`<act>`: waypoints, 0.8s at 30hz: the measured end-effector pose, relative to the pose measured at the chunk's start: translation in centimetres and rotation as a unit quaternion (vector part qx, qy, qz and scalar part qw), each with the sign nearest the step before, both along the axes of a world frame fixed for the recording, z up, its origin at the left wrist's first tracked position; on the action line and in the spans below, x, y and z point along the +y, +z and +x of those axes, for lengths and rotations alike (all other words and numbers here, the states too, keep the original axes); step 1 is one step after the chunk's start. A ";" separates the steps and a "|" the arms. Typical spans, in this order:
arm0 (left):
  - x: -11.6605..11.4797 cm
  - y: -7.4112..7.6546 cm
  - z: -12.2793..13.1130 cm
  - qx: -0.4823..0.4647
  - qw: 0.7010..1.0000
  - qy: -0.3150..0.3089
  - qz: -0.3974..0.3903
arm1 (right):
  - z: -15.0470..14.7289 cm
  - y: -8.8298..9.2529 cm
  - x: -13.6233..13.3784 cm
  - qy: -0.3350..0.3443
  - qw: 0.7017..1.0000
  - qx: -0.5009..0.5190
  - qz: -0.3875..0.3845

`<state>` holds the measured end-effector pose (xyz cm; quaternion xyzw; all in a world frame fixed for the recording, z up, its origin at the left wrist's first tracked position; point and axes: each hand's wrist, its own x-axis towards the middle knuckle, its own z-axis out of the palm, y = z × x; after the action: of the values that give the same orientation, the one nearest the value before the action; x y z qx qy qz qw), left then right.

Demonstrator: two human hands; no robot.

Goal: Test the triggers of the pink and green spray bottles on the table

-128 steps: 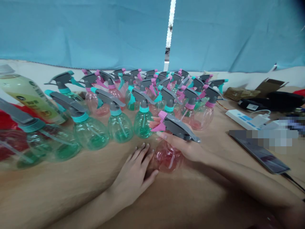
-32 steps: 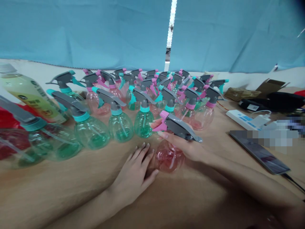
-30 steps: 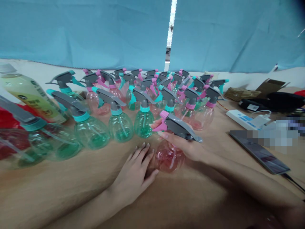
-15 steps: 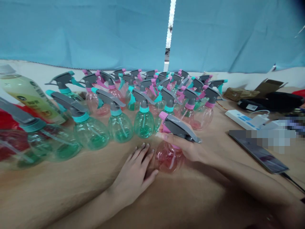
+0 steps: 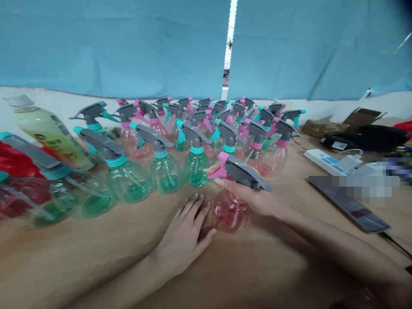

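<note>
A pink spray bottle (image 5: 231,211) with a grey head and pink trigger stands on the brown table (image 5: 96,253) in front of me. My right hand (image 5: 254,198) is wrapped round its neck, fingers by the pink trigger. My left hand (image 5: 186,234) lies flat on the table, fingers stretched out, its fingertips and thumb touching the bottle's base on the left side. Behind stands a crowd of several green and pink spray bottles (image 5: 196,165).
A large yellowish bottle (image 5: 48,133) and something red (image 5: 16,171) sit at the left. At the right lie a dark tablet (image 5: 350,206), a white power strip (image 5: 328,159), a black pouch (image 5: 370,138) and a cardboard piece (image 5: 363,116). A blue curtain hangs behind.
Half a second ago my right fingers squeezed the pink trigger in; now the trigger is out again. My view has shifted slightly left. The left hand stays put.
</note>
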<state>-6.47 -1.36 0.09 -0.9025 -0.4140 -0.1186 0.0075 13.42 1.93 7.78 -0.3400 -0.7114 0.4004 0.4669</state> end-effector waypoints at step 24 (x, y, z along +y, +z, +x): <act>0.0 0.0 -0.1 -0.001 1.000 -0.001 0.014 | 3.2 -2.5 -1.4 -0.099 0.988 -0.087 0.075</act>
<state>-6.52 -1.33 0.08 -0.9026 -0.4111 -0.1258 0.0198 16.65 0.57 5.32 -0.4060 -0.7406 0.2663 0.4645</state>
